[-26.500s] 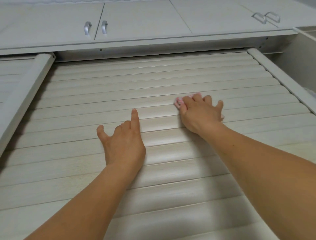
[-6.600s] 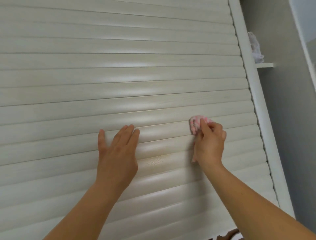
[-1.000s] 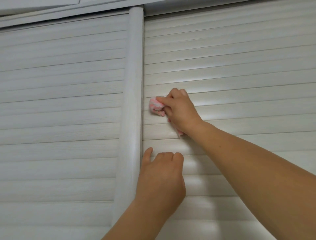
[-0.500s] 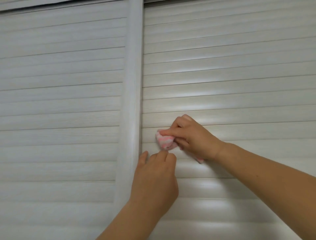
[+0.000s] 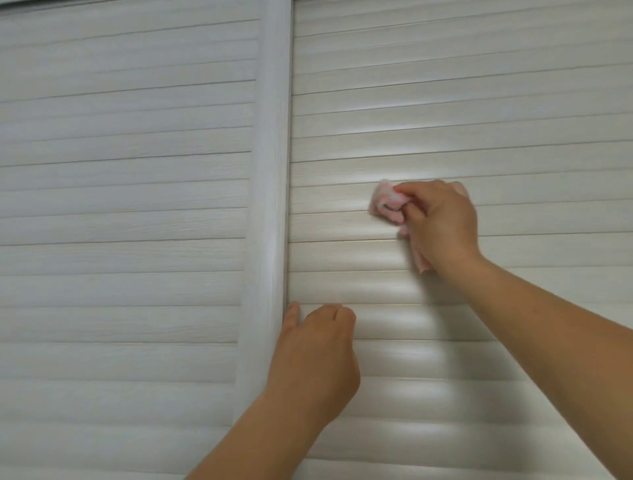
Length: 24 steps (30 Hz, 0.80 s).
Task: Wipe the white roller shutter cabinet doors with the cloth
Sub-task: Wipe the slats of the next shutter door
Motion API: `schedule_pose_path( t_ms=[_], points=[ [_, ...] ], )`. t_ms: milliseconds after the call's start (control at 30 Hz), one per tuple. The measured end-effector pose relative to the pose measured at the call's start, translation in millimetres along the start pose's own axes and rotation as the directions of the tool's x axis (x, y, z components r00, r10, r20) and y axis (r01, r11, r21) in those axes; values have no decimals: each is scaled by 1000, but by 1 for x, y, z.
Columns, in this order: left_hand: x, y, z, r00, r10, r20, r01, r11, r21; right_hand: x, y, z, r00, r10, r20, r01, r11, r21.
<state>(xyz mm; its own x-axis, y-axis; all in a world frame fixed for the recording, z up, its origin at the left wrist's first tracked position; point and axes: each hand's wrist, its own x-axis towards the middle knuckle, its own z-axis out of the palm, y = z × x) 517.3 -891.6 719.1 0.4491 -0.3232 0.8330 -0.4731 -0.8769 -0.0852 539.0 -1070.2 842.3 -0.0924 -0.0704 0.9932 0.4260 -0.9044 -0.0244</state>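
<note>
Two white roller shutter doors fill the head view: the right shutter door (image 5: 462, 102) and the left shutter door (image 5: 120, 171), split by a white upright post (image 5: 269, 171). My right hand (image 5: 442, 226) grips a bunched pink and white cloth (image 5: 387, 202) and holds it against a slat of the right door, right of the post. My left hand (image 5: 315, 356) rests against the right door lower down, beside the post, with its fingers curled and nothing in them.
The slats run sideways across the whole view, with light glare on the right door below my right hand. A dark gap shows along the top edge (image 5: 102, 4) above the left door.
My right hand has slid the cloth to the right and slightly up along the slats, away from the post and away from my left hand. My left hand has stayed by the post.
</note>
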Motion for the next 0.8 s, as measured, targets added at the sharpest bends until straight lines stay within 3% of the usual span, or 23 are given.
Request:
schedule_pose_path(
  t_ms=[167, 267, 300, 367, 467, 633, 800],
  points=[
    [0, -4, 5, 999, 42, -14, -42, 999, -21, -20, -39, 39, 955, -264, 134, 264, 964, 15],
    [5, -6, 11, 982, 82, -168, -97, 992, -78, -27, -51, 61, 888, -403, 223, 426, 902, -67],
    [5, -5, 9, 992, 63, -110, -72, 994, -78, -30, -55, 66, 881, -425, 209, 443, 896, -42],
    [5, -6, 10, 999, 32, -30, -33, 998, -45, -34, -66, 66, 894, -350, 280, 359, 933, 21],
    [6, -5, 7, 998, 27, -49, -25, 999, 42, -34, -58, 57, 874, -379, 305, 382, 923, 52],
    [5, 2, 6, 997, -46, -55, 47, 998, 29, -30, -28, 20, 886, -272, 376, 330, 939, -98],
    [8, 7, 1, 996, -76, -53, 78, 997, 25, -37, 10, -23, 975, -118, 191, 131, 990, -58]
  ],
)
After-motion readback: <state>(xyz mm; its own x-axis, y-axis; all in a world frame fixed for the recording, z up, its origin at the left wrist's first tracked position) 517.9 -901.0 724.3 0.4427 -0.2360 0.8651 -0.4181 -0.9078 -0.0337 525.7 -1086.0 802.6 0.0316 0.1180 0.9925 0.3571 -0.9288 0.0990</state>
